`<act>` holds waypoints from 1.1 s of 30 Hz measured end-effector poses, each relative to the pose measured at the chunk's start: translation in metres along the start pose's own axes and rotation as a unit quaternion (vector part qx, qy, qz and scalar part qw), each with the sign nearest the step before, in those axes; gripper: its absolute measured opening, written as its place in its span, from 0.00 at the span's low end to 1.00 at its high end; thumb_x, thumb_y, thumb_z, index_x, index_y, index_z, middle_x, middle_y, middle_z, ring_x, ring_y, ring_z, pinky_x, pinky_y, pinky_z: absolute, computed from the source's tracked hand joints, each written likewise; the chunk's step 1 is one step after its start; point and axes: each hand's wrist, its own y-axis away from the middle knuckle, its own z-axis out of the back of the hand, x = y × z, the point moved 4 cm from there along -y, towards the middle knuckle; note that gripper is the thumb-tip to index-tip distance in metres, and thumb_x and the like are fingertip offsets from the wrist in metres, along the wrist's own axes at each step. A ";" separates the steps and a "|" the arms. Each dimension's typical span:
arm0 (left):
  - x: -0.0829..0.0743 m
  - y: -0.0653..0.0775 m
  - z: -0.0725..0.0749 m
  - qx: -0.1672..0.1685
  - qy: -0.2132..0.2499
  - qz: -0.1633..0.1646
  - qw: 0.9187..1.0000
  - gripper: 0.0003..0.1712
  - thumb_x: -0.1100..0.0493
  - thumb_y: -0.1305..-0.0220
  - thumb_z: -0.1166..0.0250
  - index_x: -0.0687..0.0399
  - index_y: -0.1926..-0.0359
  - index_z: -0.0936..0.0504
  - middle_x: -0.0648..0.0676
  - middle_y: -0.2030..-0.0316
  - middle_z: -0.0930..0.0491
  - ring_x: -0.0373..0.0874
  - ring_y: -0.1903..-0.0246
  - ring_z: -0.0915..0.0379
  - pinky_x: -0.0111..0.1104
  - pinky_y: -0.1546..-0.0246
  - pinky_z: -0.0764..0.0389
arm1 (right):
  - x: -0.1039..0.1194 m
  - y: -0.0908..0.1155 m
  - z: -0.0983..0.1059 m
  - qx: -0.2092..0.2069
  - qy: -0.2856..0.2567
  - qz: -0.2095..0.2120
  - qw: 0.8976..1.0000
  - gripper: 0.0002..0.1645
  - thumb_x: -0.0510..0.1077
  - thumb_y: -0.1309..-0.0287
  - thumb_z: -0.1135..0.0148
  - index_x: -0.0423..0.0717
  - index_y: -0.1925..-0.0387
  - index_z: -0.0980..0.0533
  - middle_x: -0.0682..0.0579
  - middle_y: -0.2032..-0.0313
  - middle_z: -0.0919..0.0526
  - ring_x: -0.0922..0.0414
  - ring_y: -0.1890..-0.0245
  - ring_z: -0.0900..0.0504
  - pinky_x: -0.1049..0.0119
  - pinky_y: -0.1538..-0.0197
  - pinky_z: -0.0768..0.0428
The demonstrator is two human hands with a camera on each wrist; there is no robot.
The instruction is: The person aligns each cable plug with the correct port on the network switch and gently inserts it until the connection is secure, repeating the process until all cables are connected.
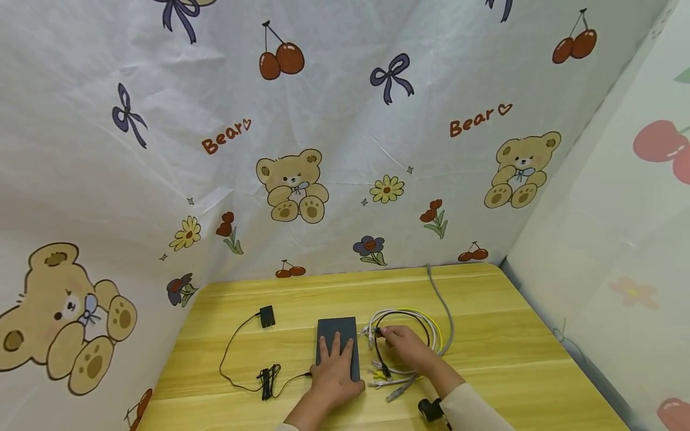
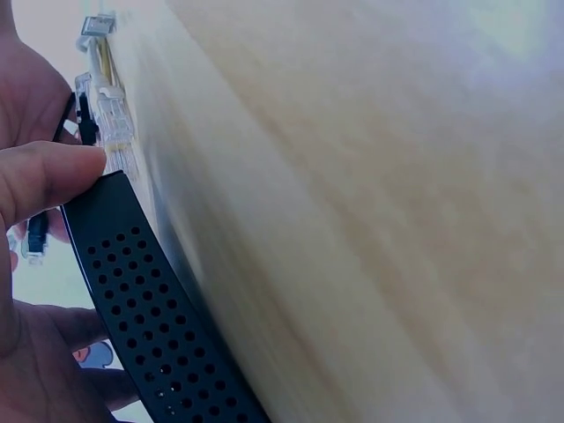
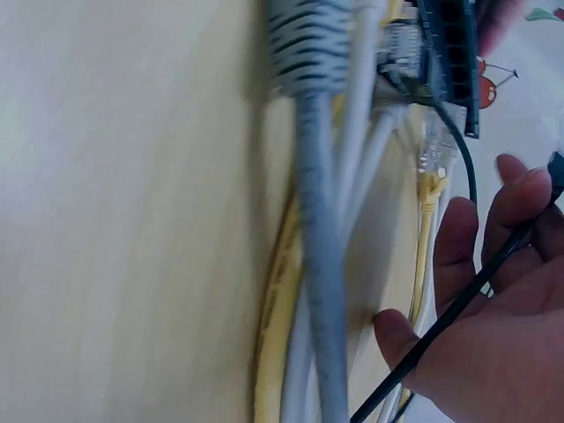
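Here, left hand (image 1: 335,372) splayed; right hand (image 1: 405,346) curled

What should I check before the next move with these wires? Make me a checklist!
1. Hand on the black box: ok, the left hand rests on top.
2. Black cable in hand: ok, the right hand holds it.
3. Other cables separate: not ok, the grey cable, white cable and yellow cable bunch together.
4. Power cord pushed fully into the box: cannot tell, the end is too small to see.
5. Adapter in a socket: not ok, it lies on the table.
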 end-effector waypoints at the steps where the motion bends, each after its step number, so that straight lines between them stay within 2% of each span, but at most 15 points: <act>1: 0.000 0.000 0.000 0.000 -0.002 0.000 1.000 0.56 0.37 0.52 0.26 0.44 0.24 0.38 0.61 0.22 0.53 0.73 0.26 0.66 0.77 0.55 0.37 | 0.001 0.000 0.001 -0.001 -0.011 -0.005 1.000 0.29 0.52 0.22 0.57 0.29 0.62 0.23 0.50 0.74 0.30 0.56 0.73 0.34 0.63 0.66 0.33; 4: -0.001 0.000 -0.001 0.001 -0.003 0.000 1.000 0.56 0.37 0.52 0.26 0.44 0.24 0.38 0.61 0.22 0.53 0.73 0.26 0.66 0.77 0.55 0.37 | 0.001 0.000 0.003 -0.004 -0.031 -0.013 0.999 0.27 0.51 0.22 0.55 0.32 0.55 0.20 0.47 0.65 0.24 0.50 0.63 0.29 0.57 0.58 0.32; 7: -0.001 0.001 -0.001 0.002 -0.003 0.001 1.000 0.56 0.37 0.52 0.26 0.45 0.24 0.38 0.61 0.22 0.53 0.73 0.26 0.66 0.77 0.55 0.37 | 0.000 0.001 0.004 0.004 -0.035 -0.017 0.999 0.25 0.51 0.23 0.53 0.34 0.54 0.19 0.46 0.56 0.19 0.44 0.51 0.24 0.49 0.48 0.26; 9: -0.001 0.001 -0.002 0.002 -0.005 0.000 1.000 0.56 0.37 0.52 0.26 0.45 0.24 0.37 0.62 0.22 0.53 0.73 0.26 0.66 0.77 0.55 0.37 | -0.002 0.002 0.005 0.011 -0.034 -0.015 0.999 0.23 0.50 0.23 0.53 0.36 0.53 0.19 0.45 0.50 0.19 0.41 0.42 0.25 0.41 0.40 0.29; 11: -0.002 0.001 -0.002 0.000 -0.006 0.000 1.000 0.55 0.37 0.52 0.26 0.45 0.24 0.37 0.62 0.22 0.53 0.73 0.26 0.66 0.77 0.56 0.38 | -0.002 0.002 0.004 0.020 -0.038 -0.007 0.999 0.23 0.50 0.23 0.54 0.34 0.52 0.20 0.42 0.47 0.20 0.39 0.38 0.27 0.38 0.36 0.33; 15: -0.003 0.001 -0.001 -0.002 -0.007 -0.001 1.000 0.55 0.38 0.52 0.26 0.46 0.25 0.37 0.62 0.22 0.52 0.73 0.26 0.67 0.77 0.56 0.38 | 0.000 0.002 0.004 0.029 -0.038 0.021 0.999 0.24 0.49 0.22 0.56 0.32 0.52 0.23 0.40 0.51 0.18 0.43 0.43 0.23 0.39 0.35 0.35; 17: -0.003 0.001 -0.001 -0.002 -0.006 0.000 1.000 0.55 0.38 0.52 0.26 0.46 0.25 0.37 0.62 0.22 0.53 0.73 0.26 0.67 0.77 0.55 0.38 | 0.001 0.001 0.004 0.027 -0.033 0.037 0.998 0.24 0.49 0.22 0.57 0.32 0.53 0.24 0.41 0.56 0.16 0.47 0.48 0.20 0.43 0.37 0.31; 21: -0.003 0.001 -0.002 0.000 -0.005 0.001 1.000 0.55 0.38 0.52 0.26 0.45 0.25 0.37 0.62 0.22 0.53 0.73 0.26 0.67 0.77 0.55 0.38 | 0.003 0.002 0.005 0.030 -0.036 0.060 0.997 0.24 0.48 0.22 0.55 0.28 0.55 0.26 0.39 0.64 0.17 0.50 0.57 0.19 0.52 0.46 0.25; 24: -0.003 0.001 -0.002 0.000 -0.004 0.001 1.000 0.55 0.38 0.52 0.26 0.45 0.25 0.36 0.62 0.22 0.53 0.73 0.26 0.67 0.77 0.55 0.38 | 0.004 0.004 0.004 0.056 -0.073 0.061 0.994 0.22 0.47 0.23 0.52 0.27 0.55 0.27 0.38 0.62 0.18 0.49 0.54 0.19 0.49 0.43 0.26; 28: -0.002 0.001 -0.003 0.001 -0.006 0.001 1.000 0.55 0.38 0.52 0.26 0.45 0.25 0.37 0.62 0.22 0.53 0.73 0.26 0.67 0.77 0.55 0.38 | 0.002 0.005 0.003 0.099 -0.133 0.043 0.985 0.19 0.45 0.25 0.49 0.30 0.52 0.27 0.35 0.52 0.18 0.45 0.44 0.20 0.39 0.33 0.37; 30: -0.002 0.000 -0.004 0.001 -0.007 0.002 1.000 0.55 0.39 0.52 0.26 0.45 0.25 0.37 0.62 0.22 0.53 0.73 0.26 0.67 0.77 0.55 0.39 | 0.001 0.004 0.002 0.109 -0.143 0.034 0.983 0.18 0.46 0.26 0.47 0.32 0.51 0.27 0.35 0.48 0.19 0.43 0.41 0.22 0.39 0.32 0.38; 33: -0.001 -0.002 -0.005 0.005 -0.010 0.005 1.000 0.55 0.39 0.52 0.26 0.44 0.24 0.38 0.61 0.22 0.54 0.72 0.25 0.69 0.77 0.54 0.39 | 0.000 0.003 0.003 0.109 -0.150 0.020 0.982 0.18 0.46 0.28 0.43 0.33 0.51 0.28 0.36 0.46 0.19 0.42 0.39 0.23 0.43 0.33 0.35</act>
